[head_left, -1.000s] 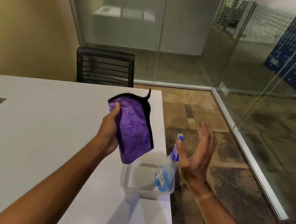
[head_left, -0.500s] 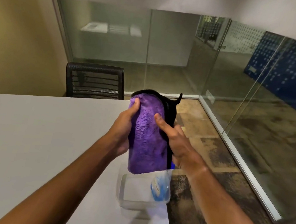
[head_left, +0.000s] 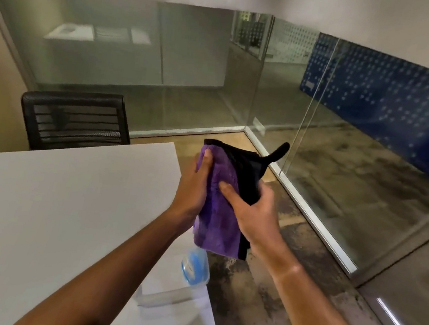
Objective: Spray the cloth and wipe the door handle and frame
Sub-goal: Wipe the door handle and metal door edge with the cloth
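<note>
A purple cloth [head_left: 217, 217] with a black backing and a black loop hangs upright in front of me, held by both hands. My left hand [head_left: 193, 187] grips its left edge, thumb on the purple face. My right hand [head_left: 253, 211] clasps its right side, thumb across the front and fingers behind the black part. Below the cloth, a blue spray bottle [head_left: 195, 267] lies in a clear plastic tub [head_left: 163, 297] at the white table's right edge; the cloth hides the bottle's top. No door handle is clearly visible.
The white table [head_left: 65, 211] fills the left. A black mesh chair [head_left: 74, 119] stands at its far end. Glass walls [head_left: 345, 157] with metal floor rails run across the back and along the right. Patterned carpet [head_left: 255, 317] lies between table and glass.
My right hand left the spray bottle and took hold of the cloth's right side. Both hands with the cloth shifted right of the table edge as the view turned up and rightward.
</note>
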